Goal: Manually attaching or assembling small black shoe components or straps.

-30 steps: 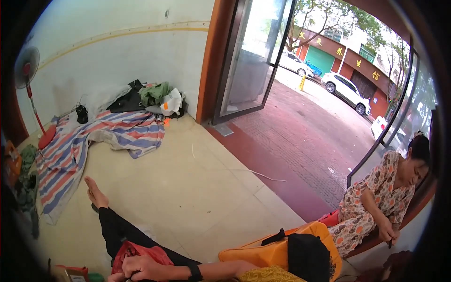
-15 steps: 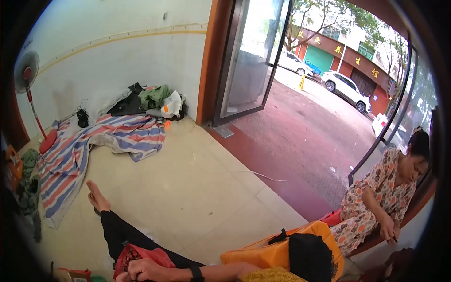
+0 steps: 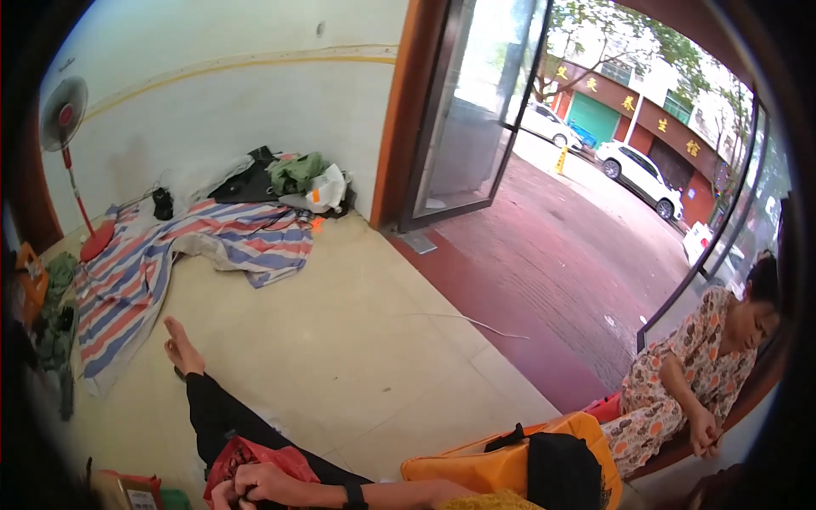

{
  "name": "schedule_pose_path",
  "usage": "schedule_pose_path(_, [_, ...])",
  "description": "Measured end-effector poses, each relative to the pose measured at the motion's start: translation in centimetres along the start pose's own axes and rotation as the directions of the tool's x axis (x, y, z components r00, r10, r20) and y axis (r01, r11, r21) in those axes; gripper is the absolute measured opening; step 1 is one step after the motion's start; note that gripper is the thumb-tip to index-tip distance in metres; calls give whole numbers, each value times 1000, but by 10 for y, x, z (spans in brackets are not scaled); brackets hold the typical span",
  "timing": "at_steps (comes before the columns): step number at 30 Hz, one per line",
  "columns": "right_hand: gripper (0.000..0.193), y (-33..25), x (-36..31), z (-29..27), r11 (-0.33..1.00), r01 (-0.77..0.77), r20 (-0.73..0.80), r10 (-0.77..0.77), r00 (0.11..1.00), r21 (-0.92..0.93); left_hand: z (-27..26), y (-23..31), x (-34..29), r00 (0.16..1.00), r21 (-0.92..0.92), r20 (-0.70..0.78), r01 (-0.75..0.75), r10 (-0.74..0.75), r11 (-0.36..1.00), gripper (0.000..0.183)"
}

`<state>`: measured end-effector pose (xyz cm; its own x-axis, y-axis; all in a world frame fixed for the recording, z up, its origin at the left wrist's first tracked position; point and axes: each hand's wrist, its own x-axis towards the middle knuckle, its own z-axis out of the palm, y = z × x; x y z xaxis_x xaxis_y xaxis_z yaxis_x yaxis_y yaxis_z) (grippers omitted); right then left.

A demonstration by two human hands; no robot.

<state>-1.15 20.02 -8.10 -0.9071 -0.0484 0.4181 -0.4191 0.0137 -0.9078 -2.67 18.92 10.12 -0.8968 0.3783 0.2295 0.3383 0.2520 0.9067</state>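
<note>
Low in the view, my right hand (image 3: 270,483) reaches in from the right with a black band on its wrist. Its fingers are curled together over something small and dark. My left hand (image 3: 223,494) is beside it at the lower edge, partly cut off, with bent fingers close to the same spot. Both hands are over a red plastic bag (image 3: 287,460) that lies open against my black-trousered leg (image 3: 234,416). What my fingers pinch is too small and hidden to name.
An orange case (image 3: 459,466) with a black bag (image 3: 563,472) lies to my right. Beyond it, a seated person (image 3: 693,374) handles something small. A striped sheet (image 3: 127,310), heaped clothes (image 3: 297,174), a fan (image 3: 64,115) and a cardboard box (image 3: 123,491) are at left. A glass door (image 3: 463,127) stands open.
The whole view has shifted slightly, so the room appears a little further right. My hands remain together over the red bag, with small finger movement. The box at lower left shows more.
</note>
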Motion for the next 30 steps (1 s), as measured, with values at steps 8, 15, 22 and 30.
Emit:
schedule_pose_path(8, [12,-29,18,-31,992,-89,104,80,991,91,-70,-112,-79,992,-35,34,125,-124,991,26])
schedule_pose_path(15, [17,-36,37,-31,586,-374,164,380,911,719,-89,-115,-51,992,-80,122,39,-29,996,23])
schedule_pose_path(22, [17,-32,42,-23,527,-409,166,447,879,745,-90,-127,-44,978,-71,134,-151,159,986,24])
schedule_pose_path(30, [25,-43,64,-41,695,-542,314,441,841,473,-99,-127,-52,919,-448,266,384,-289,808,15])
